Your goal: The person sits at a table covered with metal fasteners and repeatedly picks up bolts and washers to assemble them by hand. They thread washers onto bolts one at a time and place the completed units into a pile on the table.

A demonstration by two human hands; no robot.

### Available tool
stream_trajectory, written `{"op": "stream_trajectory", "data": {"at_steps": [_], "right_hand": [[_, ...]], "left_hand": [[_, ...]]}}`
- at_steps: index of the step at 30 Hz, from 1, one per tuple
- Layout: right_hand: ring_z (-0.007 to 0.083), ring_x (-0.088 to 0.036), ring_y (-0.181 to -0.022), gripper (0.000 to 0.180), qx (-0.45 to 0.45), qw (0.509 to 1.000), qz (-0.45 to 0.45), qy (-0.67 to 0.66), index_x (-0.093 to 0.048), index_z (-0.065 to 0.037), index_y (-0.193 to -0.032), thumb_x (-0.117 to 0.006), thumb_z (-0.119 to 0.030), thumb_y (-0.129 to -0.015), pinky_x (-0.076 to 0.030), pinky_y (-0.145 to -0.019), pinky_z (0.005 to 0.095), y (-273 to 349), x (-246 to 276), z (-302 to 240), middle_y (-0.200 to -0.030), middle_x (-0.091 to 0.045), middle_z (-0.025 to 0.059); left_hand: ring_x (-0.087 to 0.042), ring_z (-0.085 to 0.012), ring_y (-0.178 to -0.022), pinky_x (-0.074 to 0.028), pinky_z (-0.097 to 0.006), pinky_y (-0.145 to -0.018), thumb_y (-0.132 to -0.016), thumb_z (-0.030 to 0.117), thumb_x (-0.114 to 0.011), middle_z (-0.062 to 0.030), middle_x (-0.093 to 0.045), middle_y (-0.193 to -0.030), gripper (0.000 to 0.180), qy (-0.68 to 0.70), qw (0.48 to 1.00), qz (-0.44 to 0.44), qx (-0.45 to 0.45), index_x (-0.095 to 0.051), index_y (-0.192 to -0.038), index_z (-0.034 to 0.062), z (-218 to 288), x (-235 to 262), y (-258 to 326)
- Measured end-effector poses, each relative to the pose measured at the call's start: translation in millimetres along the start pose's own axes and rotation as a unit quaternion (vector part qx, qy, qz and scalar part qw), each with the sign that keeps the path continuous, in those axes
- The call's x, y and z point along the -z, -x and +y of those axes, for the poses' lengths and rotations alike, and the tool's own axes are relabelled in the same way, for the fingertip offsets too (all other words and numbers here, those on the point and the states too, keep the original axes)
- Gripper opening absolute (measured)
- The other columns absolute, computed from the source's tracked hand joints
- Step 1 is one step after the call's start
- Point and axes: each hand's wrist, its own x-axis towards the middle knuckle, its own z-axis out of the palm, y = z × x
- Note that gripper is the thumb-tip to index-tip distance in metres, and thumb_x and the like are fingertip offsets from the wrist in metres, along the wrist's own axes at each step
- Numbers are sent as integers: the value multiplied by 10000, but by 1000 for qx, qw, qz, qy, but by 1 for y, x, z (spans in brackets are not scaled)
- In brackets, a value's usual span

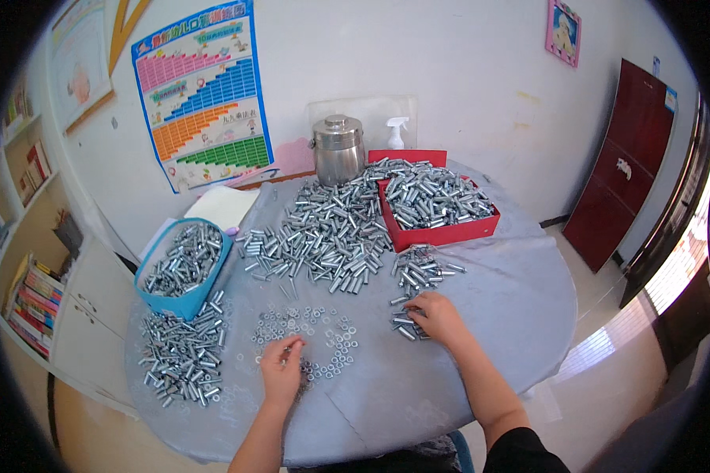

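Observation:
My left hand (281,369) is at the near edge of a scatter of small silvery rings (339,359), washers or nuts. Its thumb and fingertips are pinched together; whatever is between them is too small to make out. To the right, my right hand (438,317) reaches down with bent fingers to a small group of shiny metal sleeves (406,329), its fingertips closed on one of them. More loose sleeves (420,268) lie just beyond that hand. A big heap of the same sleeves (323,236) spreads over the middle of the table.
A red box (442,236) full of sleeves sits at the back right. At left, a blue basket (177,303) is filled too, with another pile (183,355) before it. Behind stand a steel pot (338,154) and a white spray bottle (396,134). A grey cloth covers the table (521,315).

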Motion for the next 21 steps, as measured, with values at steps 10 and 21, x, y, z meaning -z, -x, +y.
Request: {"op": "stream_trajectory", "data": {"at_steps": [10,21], "right_hand": [[284,-576,-799,148,-3,999,15,-34,-630,-63,-830,-629,-176,-736,-454,-725,376,9,-4,17,-814,-610,110],[291,-556,-835,153,-34,999,22,4,-616,-62,-822,-640,-164,-710,-439,-744,394,13,-7,19,-844,-602,123]], "left_hand": [[-524,-266,-878,-435,-351,-752,-712,74,-630,-98,-589,-863,148,-206,901,-247,-290,-617,-853,31,73,-88,-19],[-503,-270,-823,-429,-355,-722,-678,64,-586,-102,-542,-786,118,-278,823,-328,-372,-565,-782,12,49,-167,-29]]}}
